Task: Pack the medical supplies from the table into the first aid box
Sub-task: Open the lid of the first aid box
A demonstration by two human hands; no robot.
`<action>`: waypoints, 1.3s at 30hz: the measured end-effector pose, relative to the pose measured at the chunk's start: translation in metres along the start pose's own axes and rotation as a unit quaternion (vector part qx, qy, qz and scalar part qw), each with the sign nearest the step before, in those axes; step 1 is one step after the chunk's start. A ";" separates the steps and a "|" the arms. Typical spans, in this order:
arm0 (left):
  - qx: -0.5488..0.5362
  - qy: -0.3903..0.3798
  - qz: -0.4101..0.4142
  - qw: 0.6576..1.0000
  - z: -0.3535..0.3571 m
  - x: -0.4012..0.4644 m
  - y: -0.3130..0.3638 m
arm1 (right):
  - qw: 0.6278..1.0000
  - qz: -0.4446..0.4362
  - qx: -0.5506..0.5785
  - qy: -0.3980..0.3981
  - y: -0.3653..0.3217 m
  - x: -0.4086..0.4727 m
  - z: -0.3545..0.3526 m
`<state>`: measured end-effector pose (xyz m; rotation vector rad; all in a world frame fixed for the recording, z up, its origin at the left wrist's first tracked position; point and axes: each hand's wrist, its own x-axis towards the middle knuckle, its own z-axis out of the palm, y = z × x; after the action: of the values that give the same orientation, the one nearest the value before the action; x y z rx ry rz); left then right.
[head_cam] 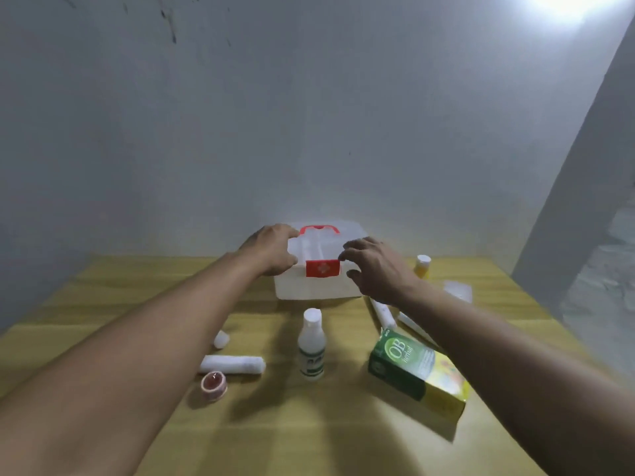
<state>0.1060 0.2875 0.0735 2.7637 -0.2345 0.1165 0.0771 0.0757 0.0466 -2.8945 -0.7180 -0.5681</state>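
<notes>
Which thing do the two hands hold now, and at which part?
The left hand grips the first aid box at its lid's left edge; the right hand only touches the red latch.

The box (318, 286) is translucent white, with a red handle (319, 230) on its lid and a red latch (323, 268) in front that carries a pale, blurred emblem. The table (309, 434) is yellowish wood with faint lighter bands. The bottle (311, 345) is white with a white cap and a dark green label. The carton (417, 372) is dark green at one end, turning yellow at the other, with white "OB" lettering. The bandage roll (233, 364) is white. The tape (213, 385) is pinkish with a red centre. The small bottle (422, 266) is yellow with a white cap. The wall (309, 115) is pale grey with dark marks.
</notes>
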 end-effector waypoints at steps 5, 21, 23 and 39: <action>-0.008 -0.001 0.017 1.000 0.011 0.016 -0.015 | 0.993 -0.095 -0.069 0.014 0.018 0.012 0.032; -0.014 0.022 0.034 0.999 0.033 0.033 -0.031 | 0.945 -0.212 -0.157 0.195 0.037 0.026 0.077; -0.014 0.018 0.035 0.999 0.032 0.034 -0.031 | 0.933 -0.228 -0.167 0.225 0.039 0.028 0.079; -0.036 0.017 0.032 0.999 0.022 0.016 -0.025 | 0.921 -0.273 -0.188 0.206 0.031 0.031 0.054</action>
<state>0.1270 0.2999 0.0466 2.6813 -0.3119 0.1678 0.1349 0.0713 0.0080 -2.6946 -1.4835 -1.4678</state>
